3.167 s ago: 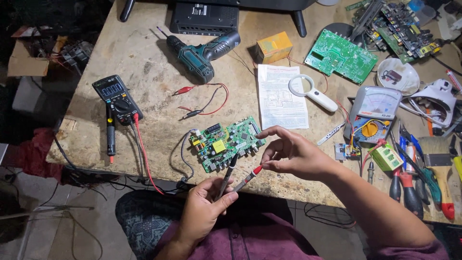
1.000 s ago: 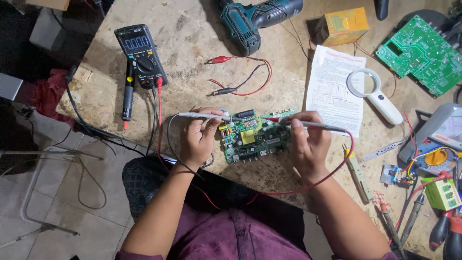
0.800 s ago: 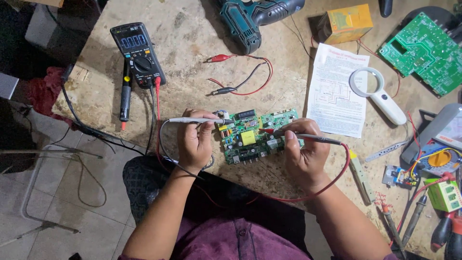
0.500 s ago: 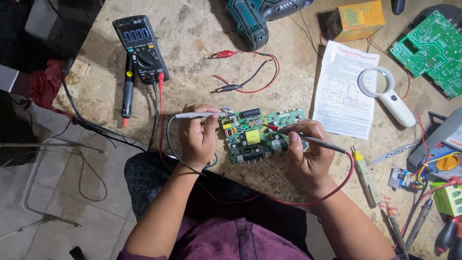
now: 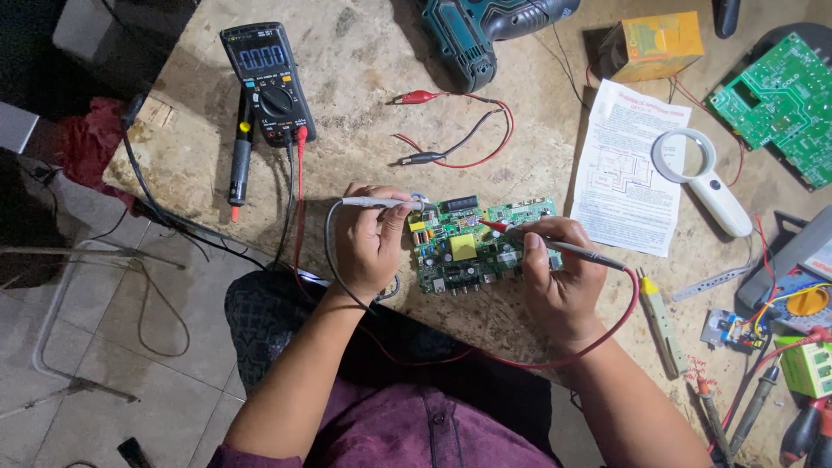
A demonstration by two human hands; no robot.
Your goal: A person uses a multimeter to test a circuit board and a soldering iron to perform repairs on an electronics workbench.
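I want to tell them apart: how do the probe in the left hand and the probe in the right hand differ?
The left hand holds a pale grey probe lying level; the right hand holds a dark, red-tipped probe slanted. The grey probe meets the circuit board at its left edge, the red-tipped probe nearer its middle. Both are gripped like pens.

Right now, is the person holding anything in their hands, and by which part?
Yes. The left hand grips a grey test probe along its shaft; the right hand pinches a red-tipped test probe mid-shaft. Both tips rest on the green circuit board.
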